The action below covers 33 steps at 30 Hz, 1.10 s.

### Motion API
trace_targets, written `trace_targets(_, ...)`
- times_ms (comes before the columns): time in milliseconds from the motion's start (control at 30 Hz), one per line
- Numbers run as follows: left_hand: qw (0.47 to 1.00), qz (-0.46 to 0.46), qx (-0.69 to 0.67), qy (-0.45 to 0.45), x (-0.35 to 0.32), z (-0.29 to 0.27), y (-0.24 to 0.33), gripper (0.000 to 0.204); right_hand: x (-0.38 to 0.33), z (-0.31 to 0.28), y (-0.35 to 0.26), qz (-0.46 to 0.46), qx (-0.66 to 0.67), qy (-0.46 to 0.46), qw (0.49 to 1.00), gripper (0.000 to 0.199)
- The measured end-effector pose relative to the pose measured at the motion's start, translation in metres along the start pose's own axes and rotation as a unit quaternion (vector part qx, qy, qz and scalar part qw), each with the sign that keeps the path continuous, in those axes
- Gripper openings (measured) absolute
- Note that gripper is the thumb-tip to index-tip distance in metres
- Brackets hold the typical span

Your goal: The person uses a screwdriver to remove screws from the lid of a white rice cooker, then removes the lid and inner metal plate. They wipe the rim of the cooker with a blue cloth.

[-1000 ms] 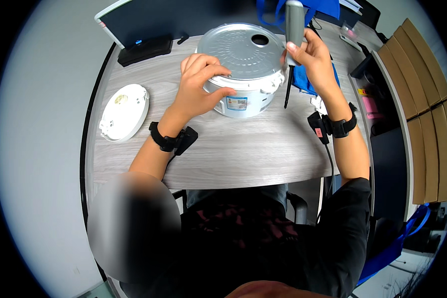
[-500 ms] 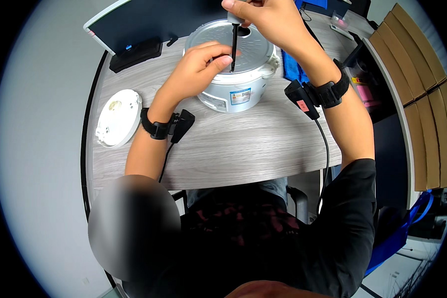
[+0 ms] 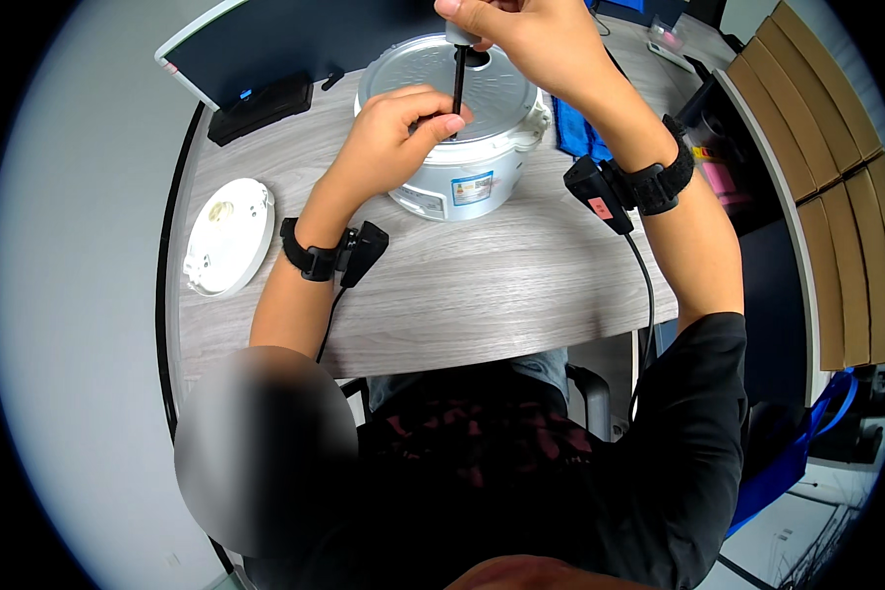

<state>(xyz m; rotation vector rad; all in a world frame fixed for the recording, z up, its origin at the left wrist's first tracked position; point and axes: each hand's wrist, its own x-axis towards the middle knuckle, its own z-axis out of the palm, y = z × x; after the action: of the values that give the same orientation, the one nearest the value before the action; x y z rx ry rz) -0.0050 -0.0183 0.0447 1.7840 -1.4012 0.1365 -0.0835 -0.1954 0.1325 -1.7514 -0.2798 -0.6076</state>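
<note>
A white rice cooker (image 3: 497, 162) with a silvery round metal top stands on the desk. Above it, my right hand (image 3: 536, 37) grips the grey handle of a screwdriver (image 3: 459, 71), whose dark shaft points straight down. My left hand (image 3: 393, 136) rests at the cooker's near rim, its thumb and fingers closed round the lower shaft. The screwdriver's tip meets the front edge of the metal top, mostly hidden by my left thumb. A white round cover (image 3: 231, 238) lies on the desk to the left.
Behind the cooker stands a monitor (image 3: 295, 44) on a black base (image 3: 259, 110). Blue cloth (image 3: 577, 130) lies right of the cooker. Cardboard boxes (image 3: 806, 93) are stacked at the far right. Cables hang from black devices strapped to both my wrists.
My left thumb and fingers have closed in on the lower screwdriver shaft. The right hand stays on the handle. The whole view has shifted slightly.
</note>
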Motion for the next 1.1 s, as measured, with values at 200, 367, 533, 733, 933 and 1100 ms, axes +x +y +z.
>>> trace_targets(200, 0.999, -0.022, -0.029, -0.004, 0.000, 0.002, 0.000, 0.018, -0.002, -0.011, 0.005, -0.038, 0.023, -0.064, 0.997, 0.029)
trace_targets(367, 0.996, -0.051, -0.075, -0.029, 0.004, 0.002, 0.012, 0.019, -0.010, -0.029, -0.004, -0.026, 0.042, -0.134, 0.990, 0.041)
trace_targets(533, 0.987, -0.057, -0.147, -0.035, 0.009, 0.002, 0.019, 0.021, 0.004, -0.034, 0.011, -0.019, 0.148, -0.221, 0.964, 0.041)
trace_targets(733, 0.985, -0.090, -0.144, 0.003, 0.008, 0.009, 0.014, 0.015, 0.000, -0.028, 0.009, 0.028, 0.101, -0.158, 0.982, 0.029)
trace_targets(933, 0.988, -0.087, -0.126, 0.024, 0.009, 0.013, 0.009, 0.017, -0.008, -0.021, -0.015, -0.012, -0.086, -0.103, 0.991, 0.031)
trace_targets(1100, 0.993, -0.099, -0.056, -0.043, 0.013, 0.006, 0.026, 0.021, -0.015, -0.033, -0.027, -0.057, -0.135, -0.103, 0.984, 0.036)
